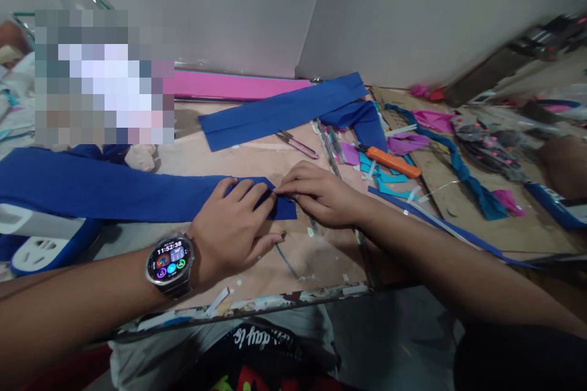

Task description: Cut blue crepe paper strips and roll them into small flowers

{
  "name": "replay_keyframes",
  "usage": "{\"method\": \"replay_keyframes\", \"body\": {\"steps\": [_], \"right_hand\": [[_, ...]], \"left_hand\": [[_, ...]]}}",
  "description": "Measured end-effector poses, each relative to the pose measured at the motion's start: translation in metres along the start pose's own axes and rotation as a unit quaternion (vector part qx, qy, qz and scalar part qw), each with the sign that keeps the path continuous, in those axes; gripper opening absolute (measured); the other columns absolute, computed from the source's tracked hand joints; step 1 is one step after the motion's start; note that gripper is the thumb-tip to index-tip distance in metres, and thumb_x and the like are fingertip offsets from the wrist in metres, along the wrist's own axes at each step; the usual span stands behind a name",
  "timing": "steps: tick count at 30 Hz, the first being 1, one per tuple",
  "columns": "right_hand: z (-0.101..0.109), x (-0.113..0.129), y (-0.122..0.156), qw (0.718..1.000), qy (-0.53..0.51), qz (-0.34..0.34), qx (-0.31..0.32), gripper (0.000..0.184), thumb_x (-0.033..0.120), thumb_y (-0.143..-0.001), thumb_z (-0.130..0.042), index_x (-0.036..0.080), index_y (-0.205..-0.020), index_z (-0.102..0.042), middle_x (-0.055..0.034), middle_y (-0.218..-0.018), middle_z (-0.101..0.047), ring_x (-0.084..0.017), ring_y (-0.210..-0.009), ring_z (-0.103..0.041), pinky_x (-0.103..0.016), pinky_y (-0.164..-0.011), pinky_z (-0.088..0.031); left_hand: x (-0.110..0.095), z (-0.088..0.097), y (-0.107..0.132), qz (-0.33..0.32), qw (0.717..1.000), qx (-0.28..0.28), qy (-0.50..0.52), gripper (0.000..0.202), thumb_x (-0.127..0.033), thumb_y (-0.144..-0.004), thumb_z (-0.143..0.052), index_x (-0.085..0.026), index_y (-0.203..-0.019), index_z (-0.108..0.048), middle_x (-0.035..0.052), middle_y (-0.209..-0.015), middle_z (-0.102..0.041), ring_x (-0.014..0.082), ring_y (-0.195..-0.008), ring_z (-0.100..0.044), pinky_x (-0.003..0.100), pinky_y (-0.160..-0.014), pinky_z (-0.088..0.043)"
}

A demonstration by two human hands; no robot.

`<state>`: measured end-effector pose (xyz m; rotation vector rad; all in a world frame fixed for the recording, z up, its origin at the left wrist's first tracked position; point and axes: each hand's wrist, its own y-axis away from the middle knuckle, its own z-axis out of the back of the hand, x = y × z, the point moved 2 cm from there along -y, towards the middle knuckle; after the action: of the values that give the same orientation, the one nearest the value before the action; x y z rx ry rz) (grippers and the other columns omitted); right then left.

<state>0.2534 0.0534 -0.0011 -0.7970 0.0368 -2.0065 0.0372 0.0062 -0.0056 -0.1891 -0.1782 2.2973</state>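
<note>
A long blue fabric strip (92,189) lies across the worktable (316,256) from the left. My left hand (233,226), with a watch on its wrist, lies flat on the strip's right end, fingers stretched out and pressing it down. My right hand (316,195) rests just to the right, its fingertips pinched on the strip's end edge where they meet the left hand's fingertips.
A second blue strip (284,110) and a pink strip (233,85) lie at the back. Small snips (298,145) and an orange cutter (392,162) lie behind my hands. Coloured scraps cover cardboard (458,195) at the right. A white and blue power strip (36,244) sits at the left.
</note>
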Motion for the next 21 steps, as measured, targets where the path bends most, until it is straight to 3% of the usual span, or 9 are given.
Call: {"method": "replay_keyframes", "body": {"steps": [9,14,21], "right_hand": [[-0.0018,-0.0003,0.0000,1.000,-0.006,0.004,-0.001,0.037,0.009,-0.093,-0.053,0.021,-0.123,-0.071,-0.0124,-0.121,-0.069,-0.026,-0.115,-0.061,-0.051,-0.102,-0.051],[-0.0014,-0.0015,-0.0002,1.000,-0.003,0.003,0.007,0.039,0.009,-0.093,-0.054,0.025,-0.125,-0.070,-0.0099,-0.122,-0.071,-0.026,-0.117,-0.061,-0.052,-0.104,-0.050],[-0.0012,-0.0024,0.0007,1.000,0.003,0.001,0.013,0.036,0.010,-0.095,-0.053,0.020,-0.125,-0.070,-0.0120,-0.122,-0.071,-0.025,-0.118,-0.060,-0.050,-0.104,-0.049]], "left_hand": [[0.0000,0.0025,0.0018,-0.003,1.000,-0.009,-0.013,0.061,-0.059,-0.100,-0.040,-0.014,-0.136,-0.061,0.0172,-0.148,-0.055,0.0379,-0.128,-0.052,0.058,-0.104,-0.038],[-0.0004,0.0028,0.0002,-0.003,1.000,-0.009,-0.009,0.059,-0.058,-0.100,-0.041,-0.013,-0.135,-0.061,0.0161,-0.142,-0.060,0.0366,-0.123,-0.055,0.057,-0.103,-0.039],[-0.0039,0.0070,0.0021,-0.009,1.000,0.002,-0.014,0.051,-0.051,-0.102,-0.044,-0.011,-0.125,-0.066,0.0159,-0.123,-0.069,0.0344,-0.110,-0.061,0.055,-0.102,-0.040]]}}
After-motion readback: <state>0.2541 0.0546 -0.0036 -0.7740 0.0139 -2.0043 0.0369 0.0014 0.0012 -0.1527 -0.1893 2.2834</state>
